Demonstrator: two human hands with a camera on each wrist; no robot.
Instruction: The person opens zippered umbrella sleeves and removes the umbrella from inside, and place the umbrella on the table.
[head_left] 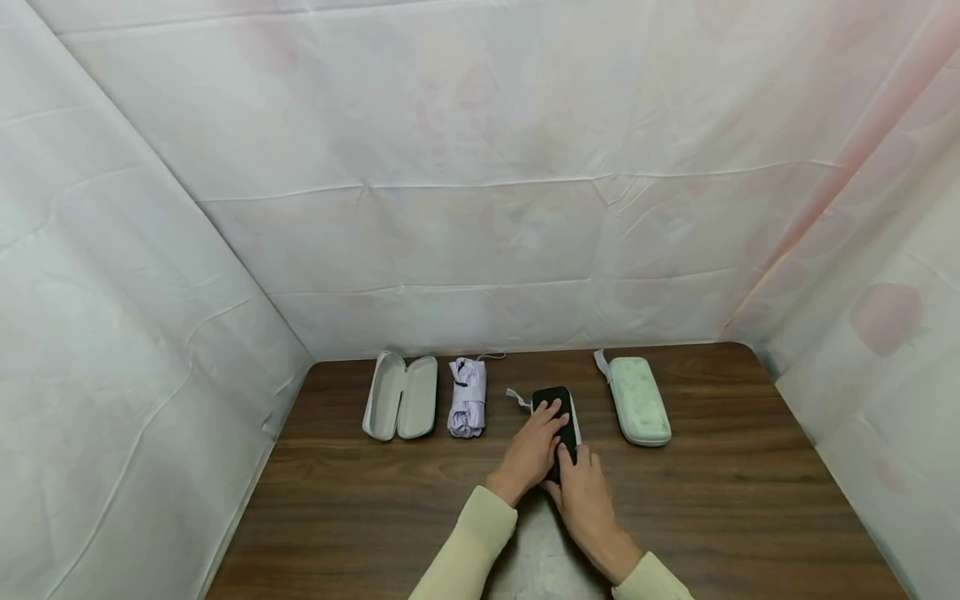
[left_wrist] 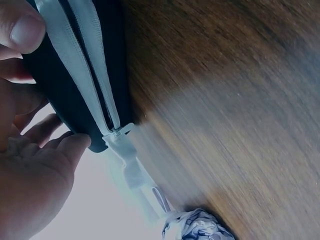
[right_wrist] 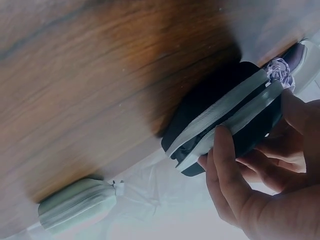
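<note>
Got a slanting L edge on the dark wood surface (head_left: 337,500), right by hanging wht cloth (head_left: 480,250), w/ more of it along the back edge and down the R side. Just a thin gap betw the open wht case (head_left: 417,404) and the lilac fabric roll (head_left: 467,404), then a bit more wood before the blk case (right_wrist: 220,107) abt mid-surface, and roughly the same again over to the mint case (head_left: 641,400). Biggest stretch of wood on the far R, past the mint one, plus plenty up front on both sides of the pale sleeves (head_left: 472,537).

Wht case: spread open, two halves side by side, w/ a hollow facing up in the L half at least. Lilac roll: cinched w/ a band, w/ a thin loop (head_left: 493,356) poking out near the back edge. Blk case: pointing away from the person, w/ a pale strap (head_left: 516,396) off the back L corner and grey zip tapes (left_wrist: 77,65) apart w/ a dark slit betw them on both long sides. Can't tell what's in there. L hand (head_left: 531,450) resting on top, fingers fairly straight and spread. R hand (head_left: 588,500) gripping the near end, thumb and fingers around it. Mint case: looks closed, turned slightly, w/ a wht-ish tab (head_left: 602,364) off the back L corner. Can't tell contents there either tbh.
</note>
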